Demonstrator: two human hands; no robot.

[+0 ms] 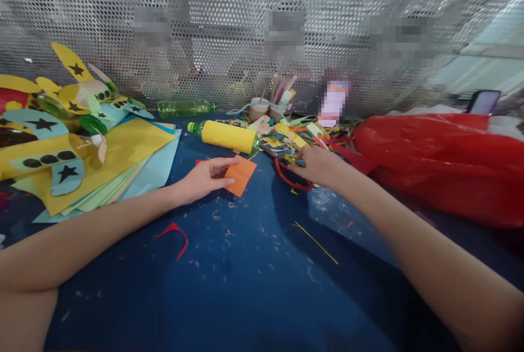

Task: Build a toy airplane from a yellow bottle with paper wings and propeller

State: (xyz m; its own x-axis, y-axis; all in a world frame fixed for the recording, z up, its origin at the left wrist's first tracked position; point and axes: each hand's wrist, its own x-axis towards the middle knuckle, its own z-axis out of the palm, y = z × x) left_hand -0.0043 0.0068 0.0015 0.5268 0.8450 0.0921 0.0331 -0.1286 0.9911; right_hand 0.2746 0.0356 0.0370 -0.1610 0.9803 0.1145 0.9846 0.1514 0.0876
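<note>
My left hand (204,178) pinches a small orange piece of paper (241,176) between thumb and fingers, just above the blue table. Over at the pile of paper scraps, my right hand (317,165) has its fingers curled down beside the red-handled scissors (286,178). Something thin, yellow and blue, shows at those fingertips, but its kind is unclear. Beyond the left hand lies a green bottle wrapped in yellow paper (227,136). A bit of red paper is partly hidden behind that hand.
Paper airplane models (49,155) lie on stacked coloured sheets (135,150) at left. A green bottle (186,108), cups with sticks (260,107) and scraps (286,133) line the perforated metal wall (229,30). A red plastic bag (442,161) fills the right. Paper strips (180,232) lie in front.
</note>
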